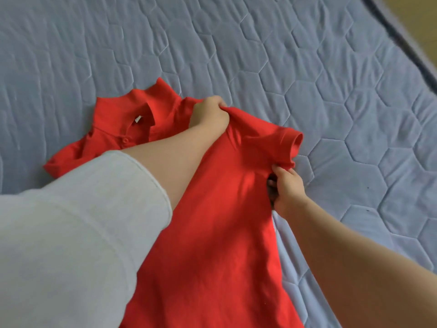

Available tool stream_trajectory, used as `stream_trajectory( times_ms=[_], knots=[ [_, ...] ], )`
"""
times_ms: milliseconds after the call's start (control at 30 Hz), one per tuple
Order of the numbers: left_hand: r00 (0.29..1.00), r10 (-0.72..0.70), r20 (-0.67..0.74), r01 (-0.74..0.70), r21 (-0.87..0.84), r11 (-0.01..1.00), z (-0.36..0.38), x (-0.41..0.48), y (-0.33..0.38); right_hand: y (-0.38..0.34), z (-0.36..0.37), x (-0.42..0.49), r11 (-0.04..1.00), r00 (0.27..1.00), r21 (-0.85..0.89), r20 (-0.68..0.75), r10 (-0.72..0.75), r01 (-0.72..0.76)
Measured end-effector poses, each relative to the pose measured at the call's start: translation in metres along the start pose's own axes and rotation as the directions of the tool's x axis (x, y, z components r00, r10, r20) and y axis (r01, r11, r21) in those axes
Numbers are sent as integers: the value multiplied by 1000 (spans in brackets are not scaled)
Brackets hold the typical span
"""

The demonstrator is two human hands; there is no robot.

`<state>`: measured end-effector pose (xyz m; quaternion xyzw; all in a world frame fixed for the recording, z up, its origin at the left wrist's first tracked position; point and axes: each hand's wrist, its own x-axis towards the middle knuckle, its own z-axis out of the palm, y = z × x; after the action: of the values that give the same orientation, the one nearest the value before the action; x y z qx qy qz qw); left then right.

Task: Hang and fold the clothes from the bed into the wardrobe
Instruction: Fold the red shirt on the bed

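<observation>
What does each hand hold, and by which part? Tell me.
Both hold the red shirt: the left hand grips its shoulder, and the right hand grips its side at the armpit.

Bedroom: quilted blue bed (307, 67)

Soft even daylight, faint shadows, slight overall blur, wide-angle bowing

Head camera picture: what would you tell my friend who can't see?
Two hands grip a red polo shirt spread on a blue-grey quilted bed. The left hand bunches its shoulder; the right hand pinches fabric under the sleeve.
</observation>
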<state>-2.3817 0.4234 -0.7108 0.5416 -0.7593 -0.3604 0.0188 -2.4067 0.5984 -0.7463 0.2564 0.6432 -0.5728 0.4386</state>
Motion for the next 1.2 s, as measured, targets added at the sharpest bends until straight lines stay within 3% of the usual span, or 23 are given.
stream_trajectory(
  times_ms=[67,100,233,333,433,467,500,567,600,633,700,767,867,933,1000,1033,1067,1133,1200],
  knots=[
    [975,-216,56,220,-403,889,5,-2,-3,-5,-1,-2,992,997,104,-26,76,-73],
    [966,-242,93,257,-472,843,8,-4,-7,-5,-1,-4,985,995,148,-34,95,-89],
    [967,22,254,88,-413,906,24,-20,-16,-5,2,-7,981,995,179,-48,83,-74],
    [936,42,351,140,-476,868,24,-32,-15,-5,4,-13,997,999,73,-32,-4,6],
    [932,-35,360,275,-640,717,11,-32,-21,-10,15,-26,957,961,-98,68,-268,274],
    [918,-63,393,339,-691,638,5,-33,-23,-13,20,-31,881,904,-205,107,-414,427],
    [901,-82,426,397,-732,554,-2,-35,-27,-15,24,-37,740,809,-331,172,-562,585],
    [867,-128,482,489,-771,407,-15,-39,-40,-15,33,-47,322,557,-510,420,-716,798],
    [847,-155,508,528,-773,352,-21,-40,-48,-13,36,-50,116,468,-545,569,-677,830],
    [830,-168,533,557,-769,312,-28,-42,-55,-10,38,-53,-55,434,-562,693,-575,825],
    [791,-116,600,607,-746,274,-39,-48,-64,1,38,-52,-309,437,-541,830,-348,782],
    [782,-52,621,605,-736,303,-40,-54,-70,10,36,-48,-409,457,-501,865,-207,763],
    [886,-199,419,461,-748,478,-32,-54,-76,22,30,-45,-395,525,-537,838,-146,746],
    [917,-331,225,387,-706,593,-31,-52,-82,28,23,-47,-312,608,-621,779,-150,719],
    [953,-301,44,279,-519,808,-31,-50,-93,33,17,-49,-236,675,-697,716,-177,677],
    [976,-213,-35,193,-304,933,-33,-52,-95,34,14,-50,-219,694,-720,694,-192,659],
    [990,-86,-114,81,-47,996,-35,-57,-97,35,12,-51,-206,706,-738,675,-215,643],
    [940,239,-243,-146,346,927,-36,-72,-97,37,9,-51,-136,719,-775,626,-302,617],
    [889,437,-137,-341,439,831,-33,-86,-93,38,7,-55,29,756,-813,527,-388,582]
  ],
)
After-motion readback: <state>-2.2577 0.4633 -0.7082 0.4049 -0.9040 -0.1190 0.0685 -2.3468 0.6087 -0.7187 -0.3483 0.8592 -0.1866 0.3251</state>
